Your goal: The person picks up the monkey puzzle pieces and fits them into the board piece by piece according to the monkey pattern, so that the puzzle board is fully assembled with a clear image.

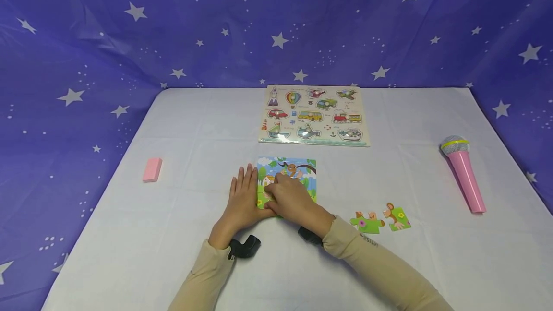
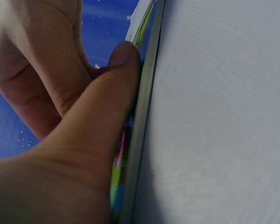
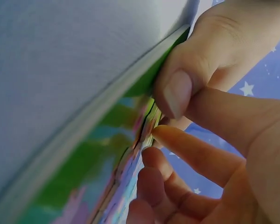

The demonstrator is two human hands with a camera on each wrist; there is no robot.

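A square picture puzzle with a cartoon scene lies on the white table in front of me. My left hand rests flat along its left edge with straight fingers, the thumb reaching across the near edge. In the left wrist view that thumb lies along the thin puzzle board. Over the lower left of the picture bends my right hand, thumb and index finger pinching a puzzle piece at that corner. The right hand hides much of the lower picture. Seen from the right wrist, its index fingertip touches the puzzle surface.
Two loose puzzle pieces, one green with a flower and one with a brown animal part, lie right of my forearm. Behind is a wooden vehicle puzzle board. A pink block sits left, a pink toy microphone right.
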